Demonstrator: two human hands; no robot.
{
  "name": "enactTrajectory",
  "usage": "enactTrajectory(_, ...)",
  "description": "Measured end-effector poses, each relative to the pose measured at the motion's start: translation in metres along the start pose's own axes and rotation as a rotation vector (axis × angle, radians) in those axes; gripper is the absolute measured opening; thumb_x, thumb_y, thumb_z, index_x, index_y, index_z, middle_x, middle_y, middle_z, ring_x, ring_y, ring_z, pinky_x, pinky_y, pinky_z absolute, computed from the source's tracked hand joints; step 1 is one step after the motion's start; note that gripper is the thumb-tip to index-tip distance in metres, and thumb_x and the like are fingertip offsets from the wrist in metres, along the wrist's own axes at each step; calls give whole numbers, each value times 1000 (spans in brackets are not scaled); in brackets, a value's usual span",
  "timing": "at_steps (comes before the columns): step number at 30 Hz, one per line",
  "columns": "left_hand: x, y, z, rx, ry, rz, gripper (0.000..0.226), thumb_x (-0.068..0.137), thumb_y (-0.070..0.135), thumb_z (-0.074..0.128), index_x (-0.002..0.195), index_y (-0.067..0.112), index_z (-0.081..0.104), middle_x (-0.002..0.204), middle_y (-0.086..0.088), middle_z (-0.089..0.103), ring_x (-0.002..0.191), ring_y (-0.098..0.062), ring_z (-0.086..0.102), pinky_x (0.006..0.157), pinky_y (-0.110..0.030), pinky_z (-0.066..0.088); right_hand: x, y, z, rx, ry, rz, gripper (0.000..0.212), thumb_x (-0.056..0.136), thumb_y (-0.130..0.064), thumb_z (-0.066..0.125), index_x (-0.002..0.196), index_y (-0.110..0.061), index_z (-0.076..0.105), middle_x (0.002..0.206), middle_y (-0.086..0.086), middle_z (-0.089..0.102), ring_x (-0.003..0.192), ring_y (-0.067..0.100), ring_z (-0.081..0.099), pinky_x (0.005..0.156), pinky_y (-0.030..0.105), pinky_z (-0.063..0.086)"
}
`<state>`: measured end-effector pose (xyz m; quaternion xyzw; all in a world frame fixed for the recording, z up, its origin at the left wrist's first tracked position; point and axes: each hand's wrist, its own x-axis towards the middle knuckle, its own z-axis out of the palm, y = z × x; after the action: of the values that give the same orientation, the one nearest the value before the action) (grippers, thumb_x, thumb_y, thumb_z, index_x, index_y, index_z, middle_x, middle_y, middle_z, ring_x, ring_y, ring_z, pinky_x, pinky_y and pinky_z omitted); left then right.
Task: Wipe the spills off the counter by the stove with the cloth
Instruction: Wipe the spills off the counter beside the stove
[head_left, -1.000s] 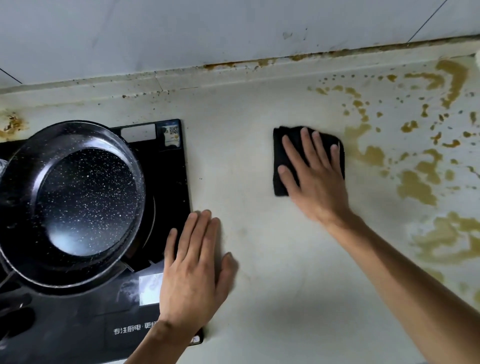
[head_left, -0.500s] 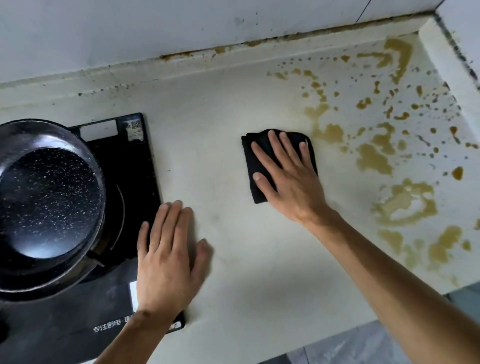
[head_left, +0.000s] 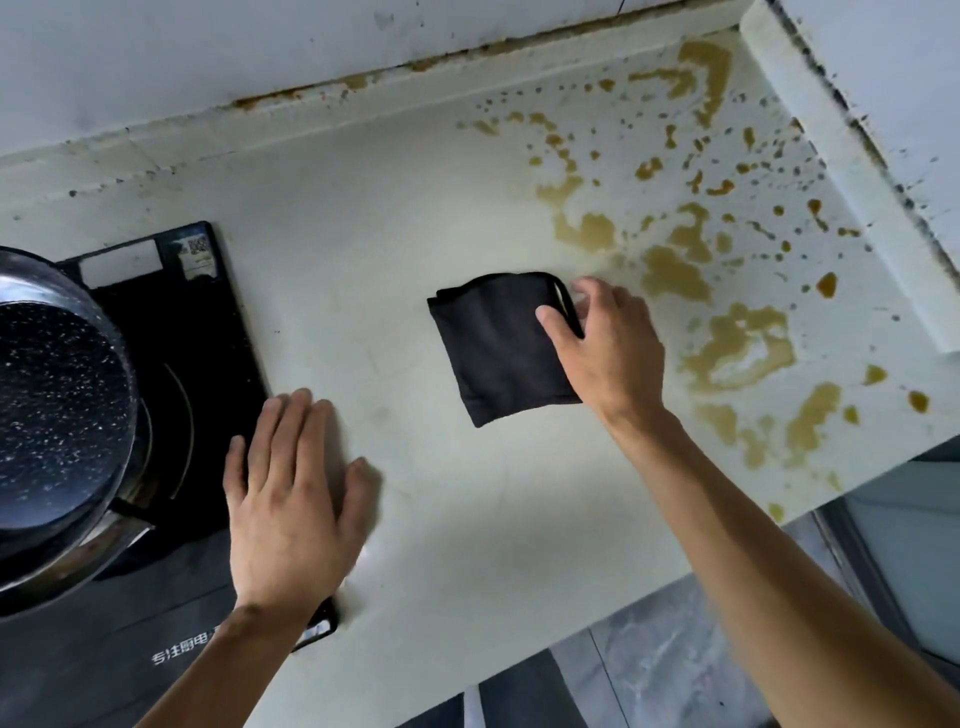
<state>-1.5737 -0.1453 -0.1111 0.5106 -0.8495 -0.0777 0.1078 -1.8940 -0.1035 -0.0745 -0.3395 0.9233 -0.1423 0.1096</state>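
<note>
Now | R hand (head_left: 613, 348) grip pinching cloth (head_left: 493, 348) edge | L hand (head_left: 291, 499) flat on counter (head_left: 415, 208)

The right hand (head_left: 608, 348) no longer lies flat on the black cloth (head_left: 498, 345); it now pinches the cloth's right edge, so most of the cloth is uncovered.

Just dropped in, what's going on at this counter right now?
A person is partway through wiping a counter beside an induction stove with a pan on it. The right hand pinches the right edge of a folded black cloth lying on the counter. The left hand rests flat by the stove's edge. Brown spills cover the counter right of the cloth, not yet wiped.
</note>
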Motion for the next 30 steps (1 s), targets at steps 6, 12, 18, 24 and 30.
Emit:
enactTrajectory(6,-1,3,-4,-4,-3,-7,68,95,42,53,154,9,49,166,-7,45,163,-25,29,133,-50,13,3,-5,-2,15,-90,58,54,94,-65,62,114,-15,62,113,5,69,109,33,65,82,39,49)
enactTrajectory(12,1,7,-9,-11,-35,-23,68,96,44,50,153,8,51,166,-9,46,163,-26,29,133,-51,14,-5,-7,-21,252,-174,-32,30,104,-44,59,109,-17,48,88,1,60,91,36,62,81,43,49)
enactTrajectory(18,1,11,-14,-25,-36,-30,68,95,41,51,153,6,51,166,-11,47,162,-27,30,132,-54,16,-5,-1,-83,294,101,-432,21,101,-35,66,104,-19,53,76,-18,51,70,0,50,64,14,35)
enactTrajectory(24,0,11,-13,-31,-41,-38,68,95,42,51,154,8,51,167,-9,45,163,-26,28,133,-53,14,-40,10,-68,-97,17,-654,20,95,-40,72,107,-24,70,97,-4,68,84,20,68,64,31,46)
enactTrajectory(30,0,8,-10,-30,-10,-9,66,96,40,52,152,5,52,165,-11,48,161,-29,32,131,-54,17,-72,37,-33,39,-107,-481,24,97,-51,61,111,-32,68,106,-14,65,103,10,62,77,32,54)
